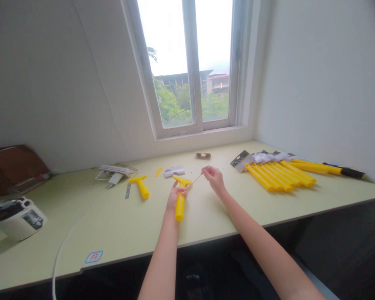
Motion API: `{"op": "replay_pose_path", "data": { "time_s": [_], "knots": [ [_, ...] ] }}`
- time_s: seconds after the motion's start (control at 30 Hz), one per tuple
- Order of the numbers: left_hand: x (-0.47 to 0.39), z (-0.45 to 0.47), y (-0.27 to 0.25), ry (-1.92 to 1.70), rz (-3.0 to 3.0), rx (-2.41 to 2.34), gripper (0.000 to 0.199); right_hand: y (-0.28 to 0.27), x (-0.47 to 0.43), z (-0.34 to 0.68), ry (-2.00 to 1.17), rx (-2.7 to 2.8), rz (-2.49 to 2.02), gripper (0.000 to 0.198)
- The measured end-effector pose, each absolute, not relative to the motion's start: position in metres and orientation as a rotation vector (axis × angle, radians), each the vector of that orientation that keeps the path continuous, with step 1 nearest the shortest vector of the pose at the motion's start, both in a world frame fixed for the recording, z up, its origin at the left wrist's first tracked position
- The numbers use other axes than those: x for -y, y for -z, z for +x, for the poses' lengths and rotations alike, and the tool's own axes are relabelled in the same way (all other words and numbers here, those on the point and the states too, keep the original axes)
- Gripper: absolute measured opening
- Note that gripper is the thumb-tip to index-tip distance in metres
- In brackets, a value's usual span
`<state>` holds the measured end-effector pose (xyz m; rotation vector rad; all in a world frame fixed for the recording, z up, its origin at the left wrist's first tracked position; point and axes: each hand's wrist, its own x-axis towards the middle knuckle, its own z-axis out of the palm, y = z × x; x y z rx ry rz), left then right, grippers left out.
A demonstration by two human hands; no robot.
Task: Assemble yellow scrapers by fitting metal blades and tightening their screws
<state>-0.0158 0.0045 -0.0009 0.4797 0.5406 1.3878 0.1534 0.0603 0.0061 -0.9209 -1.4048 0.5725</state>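
Right now the left hand is wrapped around a yellow plastic T-shaped tool, its crosspiece up top and its thick round handle pointing back towards the person, held over the pale yellow-green worktop. And here's the right hand, fingertips pinched on a thin, straight grey rod that slants down to the right end of that crosspiece; from here I can't tell whether its tip touches.

Just left of the hands lies a second yellow T-shaped piece, with a flat grey strip beside it. Behind, there's a small yellow plastic sliver next to a flat white packet, and farther back a small brown block-like object, below the window.

Over on the right, a row of yellow tube handles lies side by side, printed grey-and-white packaging at their far ends. Far left, well apart, sits a white container with a black top.
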Motion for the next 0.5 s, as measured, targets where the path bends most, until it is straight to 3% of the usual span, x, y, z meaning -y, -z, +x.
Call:
{"op": "replay_pose_path", "data": {
  "time_s": [0.5],
  "knots": [
    [-0.0055,-0.0114,0.0042,-1.266,0.65,-0.657,0.075,-0.0052,-0.0577,0.1438,-0.684,1.369,-0.702,0.024]
  ]
}}
